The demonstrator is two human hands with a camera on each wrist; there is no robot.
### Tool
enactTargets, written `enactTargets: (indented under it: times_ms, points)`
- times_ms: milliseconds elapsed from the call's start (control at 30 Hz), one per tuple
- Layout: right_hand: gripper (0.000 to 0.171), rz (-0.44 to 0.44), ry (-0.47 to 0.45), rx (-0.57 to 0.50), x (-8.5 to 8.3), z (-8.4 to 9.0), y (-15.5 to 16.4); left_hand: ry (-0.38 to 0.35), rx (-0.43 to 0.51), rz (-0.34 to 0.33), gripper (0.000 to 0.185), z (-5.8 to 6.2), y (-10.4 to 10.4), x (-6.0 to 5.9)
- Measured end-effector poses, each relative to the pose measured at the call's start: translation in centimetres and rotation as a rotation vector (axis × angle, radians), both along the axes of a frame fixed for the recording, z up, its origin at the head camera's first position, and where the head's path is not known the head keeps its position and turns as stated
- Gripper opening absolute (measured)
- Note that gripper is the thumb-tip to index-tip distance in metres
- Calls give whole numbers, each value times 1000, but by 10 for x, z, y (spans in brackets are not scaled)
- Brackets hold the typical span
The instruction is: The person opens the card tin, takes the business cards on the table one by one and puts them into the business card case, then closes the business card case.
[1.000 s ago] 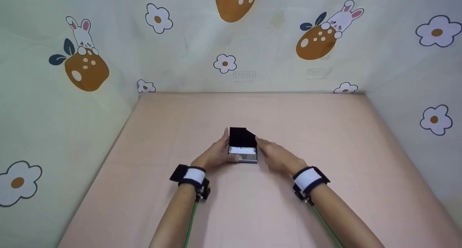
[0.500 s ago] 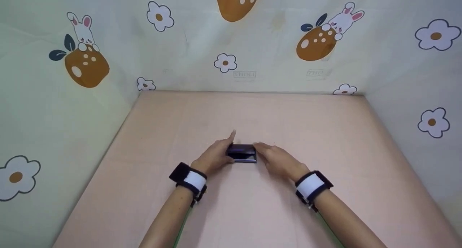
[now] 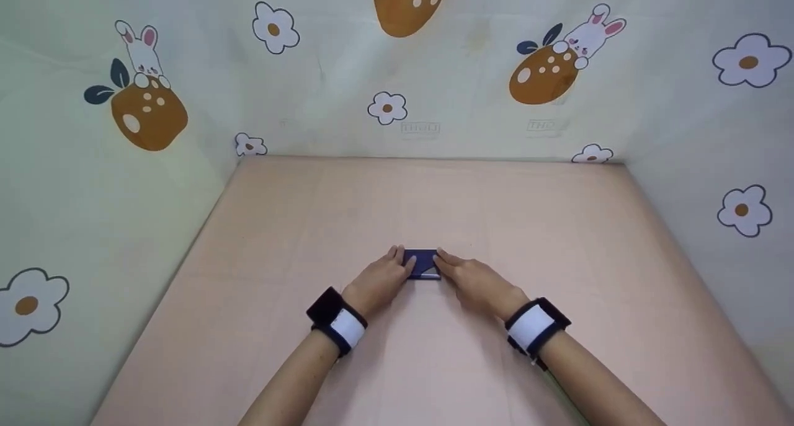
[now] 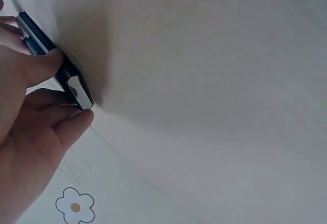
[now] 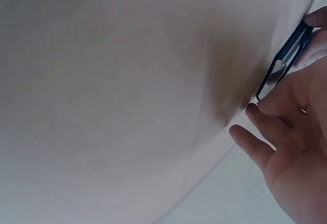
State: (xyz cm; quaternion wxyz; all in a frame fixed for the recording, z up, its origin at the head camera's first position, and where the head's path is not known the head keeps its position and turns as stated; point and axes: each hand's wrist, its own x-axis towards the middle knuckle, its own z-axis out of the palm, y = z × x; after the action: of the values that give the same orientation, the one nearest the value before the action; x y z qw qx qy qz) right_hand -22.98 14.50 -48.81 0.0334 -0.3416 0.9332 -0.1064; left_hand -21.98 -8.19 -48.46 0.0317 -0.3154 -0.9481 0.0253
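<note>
A dark blue flat card case (image 3: 422,261) with silvery metal parts is held between both hands, over the middle of the table. Its slant-cut flap lies folded down across the front, leaving a silvery corner at lower right. My left hand (image 3: 379,281) grips the left side, thumb pressed on the flap; in the left wrist view, fingers support the case (image 4: 64,73) from the other side. On the right edge, my right hand (image 3: 481,283) pinches with thumb and index finger. The right wrist view shows the case's narrow end (image 5: 276,73) at those fingertips, other fingers spread.
The table (image 3: 298,227) has a pale pink cover. A pale cloth wall (image 3: 322,79) printed with flowers, rabbits and brown fruit rises behind it and along both sides. Each wrist wears a black and white strap (image 3: 536,327).
The card case's flap, raised upright a second ago over a shiny inside, has swung down over the front. My left thumb has moved up onto the flap; the right hand stays at the edge.
</note>
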Motion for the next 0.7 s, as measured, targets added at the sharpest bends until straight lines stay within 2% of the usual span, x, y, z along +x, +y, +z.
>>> enactTargets:
  times_ms: [233,500,567,700]
  points:
    - [56,12,39,39,4,0,-2,-35,5,31,43,1,0,5]
    - [54,6,71,64,4,4,-4,-5,-1,70,43,4,6,7]
    - [55,-6,57,48,4,5,-3,-60,27,81,45,5,5,5]
    - [54,-20,39,1,3,5,2,-268,178,138,55,10,-3,2]
